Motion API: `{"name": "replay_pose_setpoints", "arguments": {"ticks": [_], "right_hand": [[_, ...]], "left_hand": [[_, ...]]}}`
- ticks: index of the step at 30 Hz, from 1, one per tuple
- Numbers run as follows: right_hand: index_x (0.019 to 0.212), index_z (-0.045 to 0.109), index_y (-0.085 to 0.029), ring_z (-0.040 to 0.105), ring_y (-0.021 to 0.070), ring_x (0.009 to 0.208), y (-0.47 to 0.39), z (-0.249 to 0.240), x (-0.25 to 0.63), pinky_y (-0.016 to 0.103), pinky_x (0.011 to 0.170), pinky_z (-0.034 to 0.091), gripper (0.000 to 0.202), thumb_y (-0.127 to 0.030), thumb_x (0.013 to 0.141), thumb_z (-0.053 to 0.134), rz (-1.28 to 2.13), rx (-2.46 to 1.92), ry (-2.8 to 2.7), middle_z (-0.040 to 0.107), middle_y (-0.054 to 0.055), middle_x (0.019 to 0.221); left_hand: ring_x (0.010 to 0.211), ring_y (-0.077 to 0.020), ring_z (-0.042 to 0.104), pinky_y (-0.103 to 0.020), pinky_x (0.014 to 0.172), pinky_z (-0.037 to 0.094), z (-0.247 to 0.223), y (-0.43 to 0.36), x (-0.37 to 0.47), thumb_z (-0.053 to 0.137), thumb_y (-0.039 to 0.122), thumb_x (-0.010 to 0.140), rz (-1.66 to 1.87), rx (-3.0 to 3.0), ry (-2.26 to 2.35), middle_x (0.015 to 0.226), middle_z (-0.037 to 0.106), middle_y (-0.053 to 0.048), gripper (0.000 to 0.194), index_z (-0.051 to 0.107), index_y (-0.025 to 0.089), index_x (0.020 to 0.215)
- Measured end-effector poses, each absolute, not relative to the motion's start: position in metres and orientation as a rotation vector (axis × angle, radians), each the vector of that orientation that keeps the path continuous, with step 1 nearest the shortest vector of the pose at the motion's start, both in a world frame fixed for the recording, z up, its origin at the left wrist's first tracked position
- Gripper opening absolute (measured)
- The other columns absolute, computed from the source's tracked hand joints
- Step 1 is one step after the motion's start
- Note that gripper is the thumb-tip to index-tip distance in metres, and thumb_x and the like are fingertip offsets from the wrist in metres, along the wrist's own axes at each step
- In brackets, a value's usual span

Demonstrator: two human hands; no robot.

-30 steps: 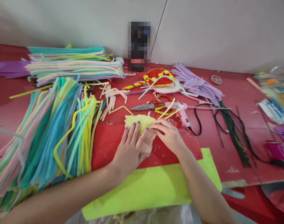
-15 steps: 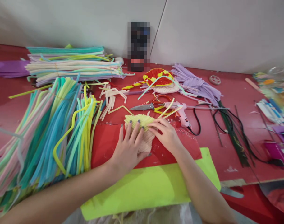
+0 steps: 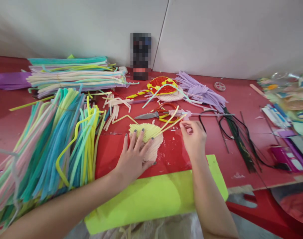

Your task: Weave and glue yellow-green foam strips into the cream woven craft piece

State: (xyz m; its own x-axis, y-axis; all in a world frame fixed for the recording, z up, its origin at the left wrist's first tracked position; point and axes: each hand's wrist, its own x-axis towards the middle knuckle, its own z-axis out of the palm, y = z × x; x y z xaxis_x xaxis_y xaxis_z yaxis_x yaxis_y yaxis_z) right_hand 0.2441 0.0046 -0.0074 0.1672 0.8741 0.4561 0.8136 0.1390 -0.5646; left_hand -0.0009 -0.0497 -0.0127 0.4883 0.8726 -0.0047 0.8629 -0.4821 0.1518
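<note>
My left hand (image 3: pixel 134 154) lies spread over a rounded piece of pale yellow and cream stems (image 3: pixel 153 147), fingertips on its yellow upper part. Two long pale yellow stems (image 3: pixel 170 121) reach up and right from that piece. Right of it, my right hand (image 3: pixel 194 137) is closed, thumb and index finger together beside the pink glue gun (image 3: pixel 183 114); what the fingers hold is too small to make out. Scissors (image 3: pixel 148 116) with red and yellow handles lie just behind the piece, on the red table.
Bundles of coloured stems (image 3: pixel 59 139) fill the left side. A red and yellow fan-shaped piece (image 3: pixel 162 85) and a purple bundle (image 3: pixel 206 89) lie at the back. A phone (image 3: pixel 141 56) leans on the wall. A black cable (image 3: pixel 256 146) runs right.
My right hand has moved right, off the yellow and cream piece, towards the glue gun. My left hand stays spread on the piece. The whole view has shifted slightly.
</note>
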Motion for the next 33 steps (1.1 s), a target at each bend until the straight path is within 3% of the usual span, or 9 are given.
{"name": "replay_pose_setpoints", "arguments": {"ticks": [3, 8, 16, 23, 33], "right_hand": [[0.092, 0.063, -0.019, 0.057, 0.0209, 0.077, 0.009, -0.016, 0.269, 0.039, 0.079, 0.049, 0.020, -0.037, 0.086, 0.057, -0.044, -1.826, -1.468, 0.062, 0.007, 0.086], [0.090, 0.063, -0.017, 0.056, 0.0229, 0.078, 0.019, -0.035, 0.283, 0.039, 0.078, 0.046, 0.030, -0.046, 0.083, 0.059, 0.061, -2.008, -1.427, 0.063, 0.009, 0.083], [0.081, 0.057, -0.018, 0.054, 0.0263, 0.083, 0.028, -0.048, 0.279, 0.041, 0.081, 0.042, 0.038, -0.054, 0.087, 0.047, -0.040, -2.087, -1.459, 0.062, 0.013, 0.084], [0.080, 0.047, -0.022, 0.053, 0.0271, 0.086, 0.029, -0.047, 0.274, 0.043, 0.083, 0.042, 0.036, -0.056, 0.090, 0.040, -0.012, -2.042, -1.402, 0.058, 0.012, 0.084], [0.089, 0.044, -0.022, 0.059, 0.0252, 0.085, 0.025, -0.019, 0.279, 0.040, 0.078, 0.046, 0.026, -0.047, 0.092, 0.040, -0.158, -1.865, -1.035, 0.059, 0.012, 0.089]], "left_hand": [[0.145, -0.0412, 0.020, -0.062, 0.114, 0.020, -0.014, -0.050, -0.001, 0.043, 0.063, 0.089, 0.124, 2.601, 1.530, 0.160, 0.019, -0.015, 0.071, 0.031, 0.029, 0.150], [0.145, -0.0405, 0.021, -0.061, 0.113, 0.021, -0.015, -0.050, -0.001, 0.042, 0.063, 0.089, 0.127, 2.603, 1.532, 0.159, 0.022, -0.015, 0.070, 0.031, 0.029, 0.150], [0.145, -0.0426, 0.018, -0.064, 0.110, 0.026, -0.015, -0.053, 0.000, 0.037, 0.063, 0.091, 0.141, 2.594, 1.553, 0.160, 0.020, -0.015, 0.069, 0.030, 0.028, 0.150], [0.145, -0.0416, 0.018, -0.063, 0.110, 0.027, -0.015, -0.052, -0.001, 0.036, 0.062, 0.092, 0.140, 2.608, 1.543, 0.160, 0.018, -0.014, 0.067, 0.031, 0.029, 0.150], [0.145, -0.0420, 0.019, -0.061, 0.111, 0.027, -0.014, -0.053, 0.000, 0.039, 0.062, 0.091, 0.115, 2.619, 1.552, 0.160, 0.017, -0.014, 0.068, 0.033, 0.029, 0.149]]}}
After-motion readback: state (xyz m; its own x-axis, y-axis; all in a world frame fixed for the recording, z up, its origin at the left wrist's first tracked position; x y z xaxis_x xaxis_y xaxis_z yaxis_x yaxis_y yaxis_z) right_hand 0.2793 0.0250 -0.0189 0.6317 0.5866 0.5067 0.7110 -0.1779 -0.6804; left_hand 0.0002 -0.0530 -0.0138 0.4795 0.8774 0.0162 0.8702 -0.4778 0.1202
